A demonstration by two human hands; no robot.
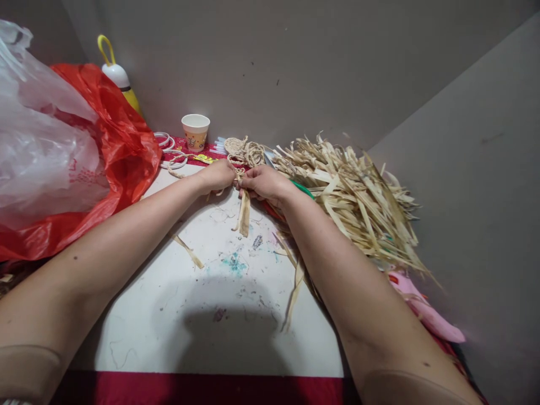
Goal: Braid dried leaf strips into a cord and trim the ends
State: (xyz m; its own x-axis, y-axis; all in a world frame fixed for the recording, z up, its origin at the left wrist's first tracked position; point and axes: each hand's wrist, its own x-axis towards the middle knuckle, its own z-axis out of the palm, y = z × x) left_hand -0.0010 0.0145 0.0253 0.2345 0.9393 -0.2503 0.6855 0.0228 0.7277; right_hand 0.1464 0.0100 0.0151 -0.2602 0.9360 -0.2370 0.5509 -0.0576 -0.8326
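Note:
Near the far edge of the white board (181,332), my left hand (218,175) and my right hand (266,183) meet, both with fingers pinched together. Between them is a small piece of braided straw (240,175), held from both sides. A flat straw strip (242,216) hangs from it toward me. Just beyond my fingers lie a coiled straw braid (254,153) and a round woven straw disc (234,146). My fingertips partly cover the piece, so its full shape is hidden.
A big heap of dry straw strips (354,197) lies at the right by the wall. Red and white plastic bags (126,146) fill the left. A paper cup (196,133), white rings (174,159) and a yellow-white bottle (118,79) stand at the back. Something pink (426,312) lies right.

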